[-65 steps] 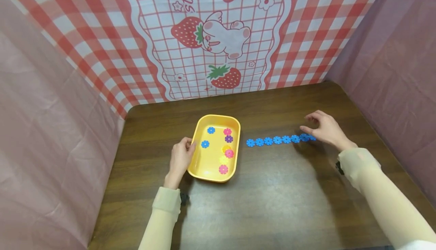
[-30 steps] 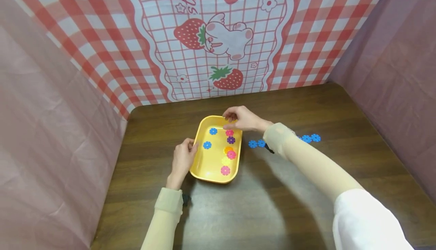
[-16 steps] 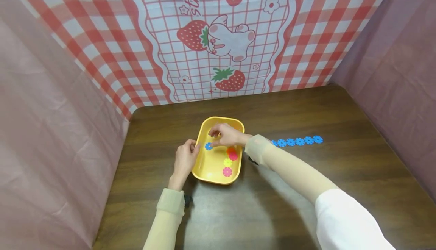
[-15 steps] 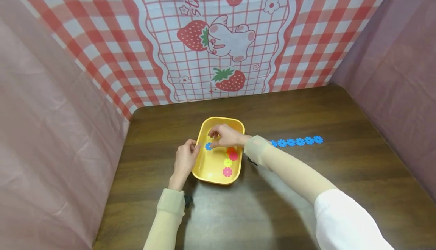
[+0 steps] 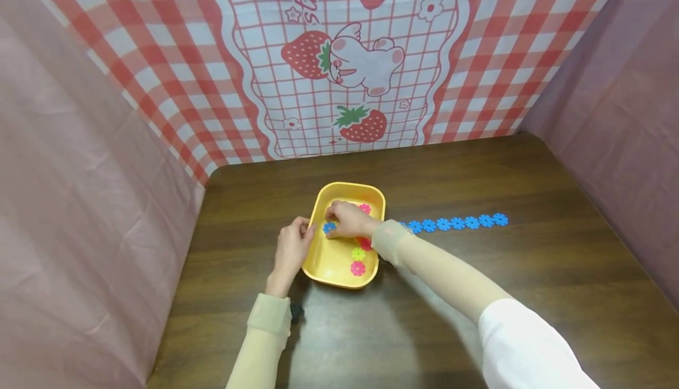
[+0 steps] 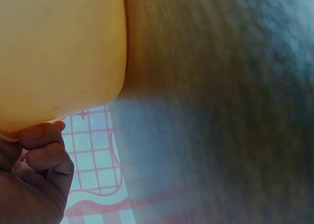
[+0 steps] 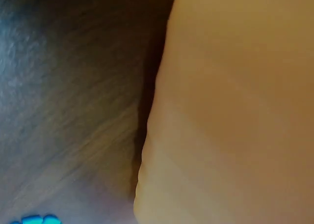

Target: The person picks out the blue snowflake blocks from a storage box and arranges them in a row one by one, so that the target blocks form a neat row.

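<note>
My left hand [image 5: 292, 249] grips the left rim of a yellow plastic tray [image 5: 325, 265]. In the left wrist view, the fingers of my left hand [image 6: 41, 170] curl at the edge of the tray [image 6: 59, 52]. Inside the tray, my right hand [image 5: 350, 220] pinches a blue flower-shaped disc [image 5: 329, 228] between thumb and fingers. Pink discs [image 5: 358, 268] and a yellow disc [image 5: 359, 254] lie along the tray's right side, some partly covered by my right hand and wrist. The right wrist view shows mostly the tray's outer wall [image 7: 225, 111], with my right hand out of sight.
A row of several blue flower-shaped discs [image 5: 457, 223] lies on the brown wooden table [image 5: 435, 183] right of the tray, its left end partly behind my right sleeve. A checked strawberry cloth [image 5: 366, 71] hangs behind the table, and pink cloth [image 5: 79, 200] hangs at both sides.
My right hand has come from the right end of the blue row into the tray, and its fingers have closed on a blue disc. My left hand has stayed at the rim.
</note>
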A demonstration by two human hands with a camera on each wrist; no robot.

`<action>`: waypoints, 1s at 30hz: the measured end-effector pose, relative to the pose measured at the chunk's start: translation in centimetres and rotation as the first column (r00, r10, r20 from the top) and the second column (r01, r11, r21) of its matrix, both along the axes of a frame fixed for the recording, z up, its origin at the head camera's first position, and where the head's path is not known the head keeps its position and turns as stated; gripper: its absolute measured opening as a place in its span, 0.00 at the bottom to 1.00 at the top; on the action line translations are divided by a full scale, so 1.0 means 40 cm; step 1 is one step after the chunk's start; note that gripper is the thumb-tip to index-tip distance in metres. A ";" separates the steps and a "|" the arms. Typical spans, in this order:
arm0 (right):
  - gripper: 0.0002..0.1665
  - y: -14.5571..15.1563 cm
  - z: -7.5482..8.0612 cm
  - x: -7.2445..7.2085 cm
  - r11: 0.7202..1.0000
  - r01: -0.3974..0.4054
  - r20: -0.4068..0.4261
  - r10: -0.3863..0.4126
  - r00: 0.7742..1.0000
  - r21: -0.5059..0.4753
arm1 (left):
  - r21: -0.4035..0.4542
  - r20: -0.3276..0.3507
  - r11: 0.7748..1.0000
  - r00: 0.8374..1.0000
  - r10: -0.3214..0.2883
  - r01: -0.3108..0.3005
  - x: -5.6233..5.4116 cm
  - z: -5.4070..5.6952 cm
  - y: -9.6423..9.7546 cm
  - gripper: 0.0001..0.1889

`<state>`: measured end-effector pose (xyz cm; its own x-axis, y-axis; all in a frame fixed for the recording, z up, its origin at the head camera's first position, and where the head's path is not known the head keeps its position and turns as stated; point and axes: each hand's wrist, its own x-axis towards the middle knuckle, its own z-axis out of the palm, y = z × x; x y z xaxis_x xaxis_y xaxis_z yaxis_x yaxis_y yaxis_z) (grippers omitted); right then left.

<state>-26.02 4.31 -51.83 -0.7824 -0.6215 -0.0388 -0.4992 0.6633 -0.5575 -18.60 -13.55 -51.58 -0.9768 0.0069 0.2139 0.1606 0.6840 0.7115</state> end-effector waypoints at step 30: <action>0.12 -0.004 0.045 0.031 1.000 -0.005 -0.061 0.003 0.998 -0.026 | -0.006 -0.017 1.000 1.000 0.000 0.000 0.001 -0.004 0.003 0.08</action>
<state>-24.78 4.15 -50.02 -0.7802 -0.6250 0.0249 -0.5355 0.6468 -0.5429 -18.55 -13.44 -51.75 -0.9730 0.0079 0.2307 0.1727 0.6880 0.7049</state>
